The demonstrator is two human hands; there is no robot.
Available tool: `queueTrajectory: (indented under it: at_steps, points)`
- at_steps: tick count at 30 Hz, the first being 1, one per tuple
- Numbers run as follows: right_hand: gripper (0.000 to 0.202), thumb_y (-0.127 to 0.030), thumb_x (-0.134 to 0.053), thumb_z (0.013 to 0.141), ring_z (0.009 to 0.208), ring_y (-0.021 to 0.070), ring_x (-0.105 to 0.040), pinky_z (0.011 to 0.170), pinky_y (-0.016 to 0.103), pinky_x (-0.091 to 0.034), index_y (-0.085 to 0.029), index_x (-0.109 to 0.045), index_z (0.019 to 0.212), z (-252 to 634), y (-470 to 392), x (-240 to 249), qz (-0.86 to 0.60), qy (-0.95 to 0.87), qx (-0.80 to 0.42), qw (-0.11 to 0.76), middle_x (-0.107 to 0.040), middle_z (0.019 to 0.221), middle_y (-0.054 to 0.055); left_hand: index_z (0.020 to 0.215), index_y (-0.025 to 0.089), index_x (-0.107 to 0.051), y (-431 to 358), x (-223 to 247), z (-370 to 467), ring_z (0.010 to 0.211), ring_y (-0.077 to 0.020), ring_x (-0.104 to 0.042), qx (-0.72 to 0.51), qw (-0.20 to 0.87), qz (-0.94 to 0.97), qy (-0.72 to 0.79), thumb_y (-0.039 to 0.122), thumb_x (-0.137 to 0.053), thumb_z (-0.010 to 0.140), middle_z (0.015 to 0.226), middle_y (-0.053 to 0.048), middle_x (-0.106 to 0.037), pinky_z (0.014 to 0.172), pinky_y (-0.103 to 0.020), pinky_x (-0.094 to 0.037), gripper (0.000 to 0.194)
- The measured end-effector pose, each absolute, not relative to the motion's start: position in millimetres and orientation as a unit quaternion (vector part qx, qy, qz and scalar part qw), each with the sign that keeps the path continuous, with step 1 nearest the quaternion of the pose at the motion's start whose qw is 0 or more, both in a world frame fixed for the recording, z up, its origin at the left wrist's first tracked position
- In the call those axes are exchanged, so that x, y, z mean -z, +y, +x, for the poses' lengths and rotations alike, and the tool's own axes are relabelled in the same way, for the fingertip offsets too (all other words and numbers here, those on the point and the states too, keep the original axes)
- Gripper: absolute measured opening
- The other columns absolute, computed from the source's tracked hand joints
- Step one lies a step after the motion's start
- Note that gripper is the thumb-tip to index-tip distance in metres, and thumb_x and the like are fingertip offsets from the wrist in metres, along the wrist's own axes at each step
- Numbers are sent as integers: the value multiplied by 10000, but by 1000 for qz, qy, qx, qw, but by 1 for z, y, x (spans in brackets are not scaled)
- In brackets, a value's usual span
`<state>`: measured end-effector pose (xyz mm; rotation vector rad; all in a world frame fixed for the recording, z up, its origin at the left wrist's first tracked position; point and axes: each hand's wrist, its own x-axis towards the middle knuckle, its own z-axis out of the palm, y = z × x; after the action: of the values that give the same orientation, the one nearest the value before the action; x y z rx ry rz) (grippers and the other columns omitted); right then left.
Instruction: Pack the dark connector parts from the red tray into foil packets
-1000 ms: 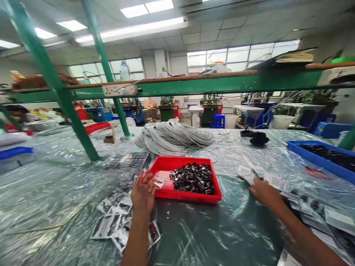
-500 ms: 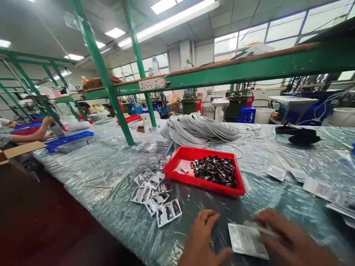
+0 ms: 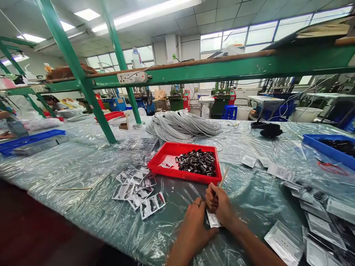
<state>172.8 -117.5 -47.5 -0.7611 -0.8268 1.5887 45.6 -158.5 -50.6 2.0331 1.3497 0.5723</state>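
My right hand (image 3: 219,205) is closed around a thin wooden stick (image 3: 224,177), whose end sticks up past the fingers toward the red tray. Under that hand lies a small silver-white packet (image 3: 213,220), mostly covered. My left hand (image 3: 194,225), with a ring on one finger, rests beside the packet on the table; its thumb is spread from the fingers and touches the packet's near edge. Just beyond both hands stands the red tray (image 3: 183,176), holding a pile of small black parts (image 3: 196,162) and a small clear bag (image 3: 168,162).
Left of the tray lie loose packets with dark contents (image 3: 152,205). More silver packets (image 3: 285,242) spread along the right. Behind the tray is a coil of grey cable (image 3: 183,127). A blue tray (image 3: 330,147) sits far right, and a green post (image 3: 83,81) rises at left.
My right hand has moved left, beside my left hand, and now shows the stick in its grip. The packet is now largely hidden beneath it. The view has swung right.
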Motion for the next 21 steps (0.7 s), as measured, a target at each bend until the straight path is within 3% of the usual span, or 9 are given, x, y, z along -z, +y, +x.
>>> queueTrajectory:
  at_steps: [5, 9, 15, 21]
  points:
    - [530, -536, -594, 820, 386, 63, -143, 397, 247, -99, -214, -350, 478, 165, -122, 50, -301, -354, -655, 596, -225, 438, -94, 1118, 153, -618, -159, 56, 51, 1162, -411, -512, -230, 307, 739, 554, 327, -828, 563, 1212, -183, -593, 979, -516, -371, 618]
    - [493, -486, -541, 831, 382, 77, -168, 406, 266, -132, -228, -334, 466, 162, -122, 55, -299, -369, -632, 613, -235, 431, -85, 1113, 160, -639, -161, 60, 54, 1142, -398, -533, -246, 278, 747, 552, 393, -813, 596, 1194, -178, -608, 983, -521, -380, 593]
    - [454, -413, -474, 857, 408, 98, -204, 431, 287, -154, -232, -350, 460, 158, -121, 68, -327, -442, -556, 623, -268, 428, -68, 1073, 149, -639, -159, 62, 56, 1055, -349, -574, -229, 223, 771, 551, 336, -770, 620, 1100, -137, -635, 934, -479, -431, 507]
    - [429, -333, -442, 858, 419, 104, -221, 438, 292, -158, -235, -318, 459, 163, -141, 65, -370, -478, -544, 582, -273, 435, -59, 1032, 195, -653, -163, 60, 54, 1012, -299, -582, -250, 199, 773, 548, 337, -685, 722, 1056, -97, -624, 902, -433, -435, 343]
